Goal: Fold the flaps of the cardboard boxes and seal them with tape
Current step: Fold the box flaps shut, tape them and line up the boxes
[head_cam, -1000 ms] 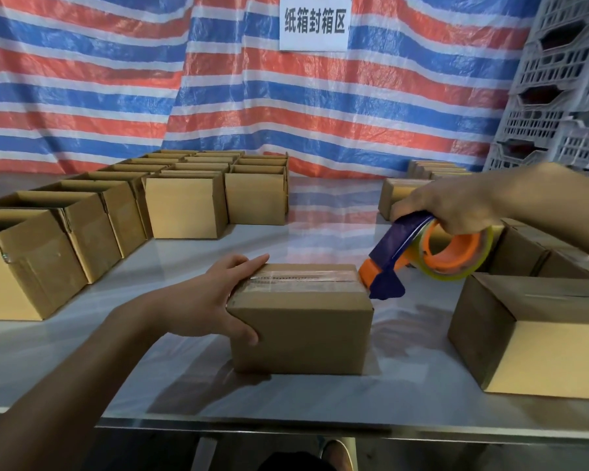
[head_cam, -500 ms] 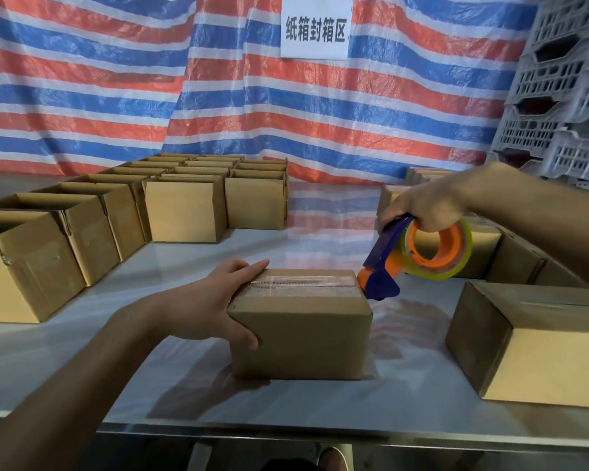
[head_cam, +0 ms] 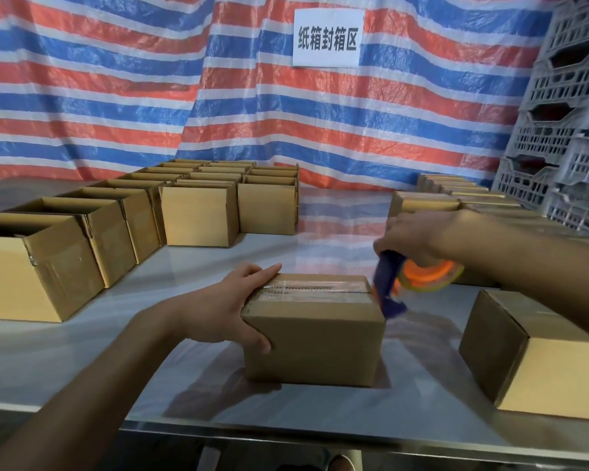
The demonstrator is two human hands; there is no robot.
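R hand (head_cam: 419, 237), gripping tape dispenser (head_cam: 422, 278), is dipping lower past 3 o'clock edge of cardboard box (head_cam: 313, 341), L hand (head_cam: 225, 307) clamping 9 o'clock side; seal nrly done.

We're at a packing station: rows of cardboard boxes (head_cam: 198, 215) on a long desk (head_cam: 191, 266), striped tarpaulin (head_cam: 116, 96) behind, printed sign (head_cam: 327, 37) hanging, grey plastic crates (head_cam: 565, 137) stacked at the right.

Matt brown cardboard for the box (head_cam: 313, 338) at 6 o'clock, glossy clear tape (head_cam: 317, 288) along its top. Smooth blue and orange plastic for the dispenser (head_cam: 387, 283) at 3 o'clock. Glossy, reflective table (head_cam: 82, 351). Crinkled woven-plastic tarp (head_cam: 116, 96) at 12 o'clock; grey moulded-plastic crates (head_cam: 565, 137) at 2 o'clock.
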